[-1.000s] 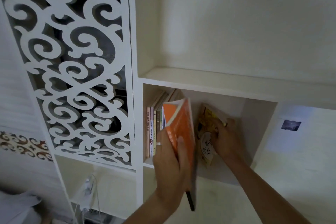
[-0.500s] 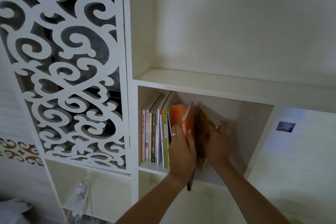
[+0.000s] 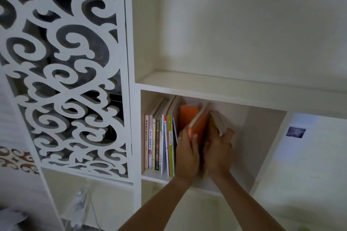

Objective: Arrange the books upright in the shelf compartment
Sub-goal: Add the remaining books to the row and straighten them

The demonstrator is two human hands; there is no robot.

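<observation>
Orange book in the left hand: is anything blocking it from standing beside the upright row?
Nothing visible. The orange book, held by the left hand, sits right of the row of upright books; the right hand holds a yellow-edged book aside.

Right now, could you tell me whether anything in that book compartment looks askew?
Yes: the orange book under the left hand leans rightward, and the book in the right hand tilts too, unlike the upright row.
</observation>
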